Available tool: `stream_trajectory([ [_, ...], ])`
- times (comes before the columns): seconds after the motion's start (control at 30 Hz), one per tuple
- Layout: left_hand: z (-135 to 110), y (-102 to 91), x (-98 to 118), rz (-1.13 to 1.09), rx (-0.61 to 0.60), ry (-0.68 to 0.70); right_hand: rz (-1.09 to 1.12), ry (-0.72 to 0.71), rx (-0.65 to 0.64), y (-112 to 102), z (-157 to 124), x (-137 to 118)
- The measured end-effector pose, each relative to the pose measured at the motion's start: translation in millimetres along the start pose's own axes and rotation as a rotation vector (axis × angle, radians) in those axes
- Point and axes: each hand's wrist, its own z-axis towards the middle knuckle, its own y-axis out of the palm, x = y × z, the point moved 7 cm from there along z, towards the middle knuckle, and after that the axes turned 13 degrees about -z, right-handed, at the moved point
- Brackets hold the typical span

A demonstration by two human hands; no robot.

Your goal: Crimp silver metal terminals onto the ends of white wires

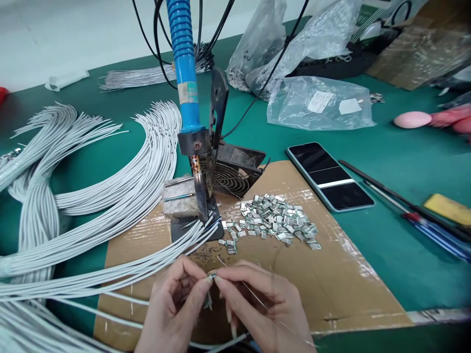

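Low in the middle, my left hand (180, 299) and my right hand (257, 299) meet fingertip to fingertip. Thumb and forefinger of each are pinched on a tiny connector (212, 276), mostly covered by the fingers. A thin silvery wire (253, 294) runs across my right hand. Below the hands a white cable (224, 345) shows in part, its end hidden. Just beyond lies a heap of small silver metal connectors (275, 218). A blue-handled soldering iron (185, 63) points down in its stand, its tip near the loose white cable ends (200, 230).
Thick bundles of white cable (121, 201) fill the left side. A small black fan (235, 171) stands behind the iron. On the right are a phone (330, 176), tweezers (382, 191), a blue-handled tool (437, 235) and a yellow sponge (449, 208). Plastic bags (320, 103) lie behind the cardboard (353, 289).
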Motion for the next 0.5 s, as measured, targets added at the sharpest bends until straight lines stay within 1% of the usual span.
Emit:
stream_trajectory([
  [0.1,0.3,-0.9,-1.1,-0.017,0.001,-0.002,0.058,0.061,-0.001,2.6,0.8,6.4],
  [0.2,1.1,-2.6,-0.3,-0.015,0.001,0.03,0.107,0.12,-0.034,6.2,2.6,11.4],
  [0.33,1.7,-3.7,0.4,-0.027,-0.029,0.083,0.162,0.191,-0.084,9.4,3.3,14.8],
  [0.5,1.6,-6.1,0.4,0.004,-0.043,0.128,0.187,0.228,-0.131,10.5,2.5,17.4],
])
